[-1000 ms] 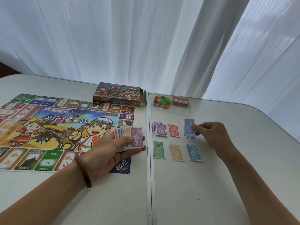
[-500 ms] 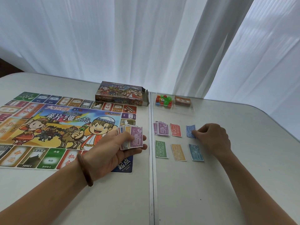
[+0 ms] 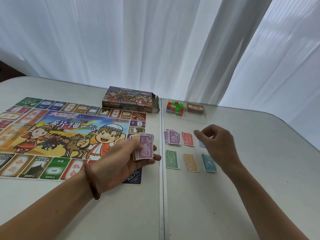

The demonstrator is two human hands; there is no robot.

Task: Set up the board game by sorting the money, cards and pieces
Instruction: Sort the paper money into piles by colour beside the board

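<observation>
Left hand grips money stack, long axis pointing away.

White sheer curtains, daylight glowing through, pale grey table

Fanned money stack in left hand, purple note pile flat
</observation>
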